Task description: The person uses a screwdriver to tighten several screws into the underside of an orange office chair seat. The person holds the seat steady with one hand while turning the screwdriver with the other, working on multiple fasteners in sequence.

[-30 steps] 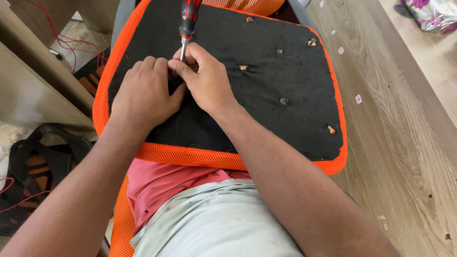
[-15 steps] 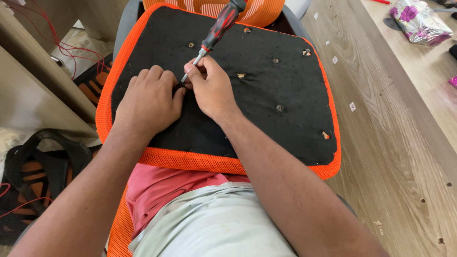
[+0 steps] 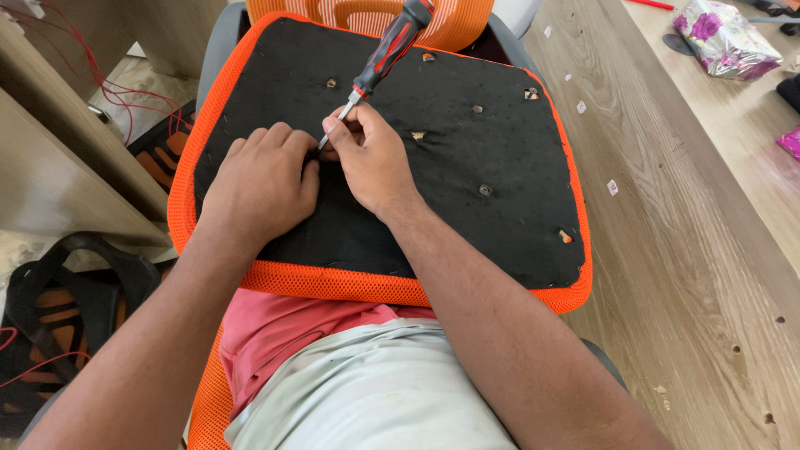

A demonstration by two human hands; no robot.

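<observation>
Head view looks down on a black chair seat base [image 3: 467,225] with an orange mesh edge, lying across my lap. My left hand [image 3: 260,187] presses flat on it, fingers together. Just beside, my right hand [image 3: 375,158] pinches a red-and-black screwdriver [image 3: 385,52] by its shaft, tip at the fabric.

We see a bright, evenly lit scene in soft daylight, strongest toward the upper right of the frame, where the pale wooden floor [image 3: 692,250] looks slightly washed out. Shadows are faint and short: a soft one sits under the two hands on the black seat underside [image 3: 467,142]. The centre is sharp, and the cloth's fuzz shows clearly. The lower edge is softer where the forearms come close, and straight lines bow slightly near the corners.
</observation>
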